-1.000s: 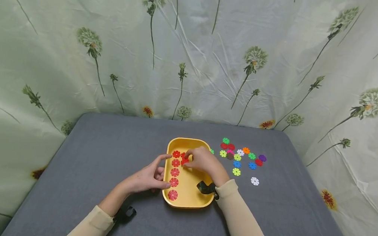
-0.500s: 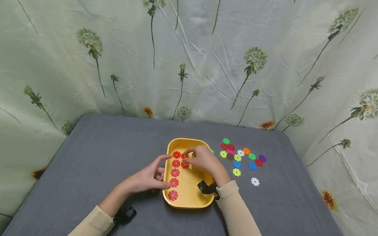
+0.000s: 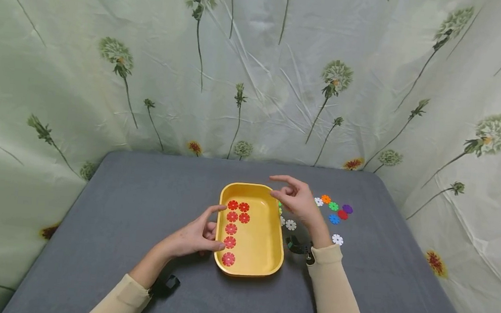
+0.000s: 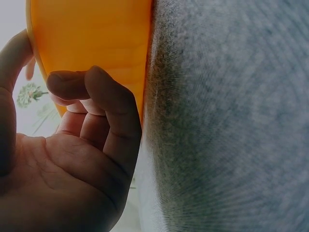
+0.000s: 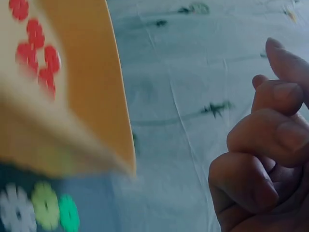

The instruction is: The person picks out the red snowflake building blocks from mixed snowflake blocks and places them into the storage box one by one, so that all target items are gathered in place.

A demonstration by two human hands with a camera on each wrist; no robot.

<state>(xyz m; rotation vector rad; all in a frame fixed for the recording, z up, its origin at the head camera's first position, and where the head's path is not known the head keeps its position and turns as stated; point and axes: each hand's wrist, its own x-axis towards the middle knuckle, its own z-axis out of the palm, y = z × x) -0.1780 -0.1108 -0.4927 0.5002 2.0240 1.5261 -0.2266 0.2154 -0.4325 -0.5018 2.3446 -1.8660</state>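
A yellow tray [image 3: 263, 264] with rounded corners lies on the table. Several red flower-shaped discs [image 3: 230, 229] form a column along its left side inside, with two more beside the top ones. My left hand [image 3: 192, 233] holds the tray's left rim, thumb and index finger at the edge. Against the outer wall, in the left wrist view, the other fingers [image 4: 113, 104] are curled. Over the tray's upper right corner hovers my right hand [image 3: 301, 203], holding nothing, with index finger and thumb apart. Its remaining fingers [image 5: 265, 140] are bent in the right wrist view.
Loose flower discs lie right of the tray, including a blue disc [image 3: 334, 219], a purple disc [image 3: 347, 209] and a white disc [image 3: 337, 239]. My right hand and forearm cover others. A floral curtain [image 3: 257, 77] hangs behind the grey table [image 3: 163, 183].
My right hand has left the red discs inside the tray and moved right, up past the tray's right rim. A red disc stays behind in the second column. My left hand keeps its place.
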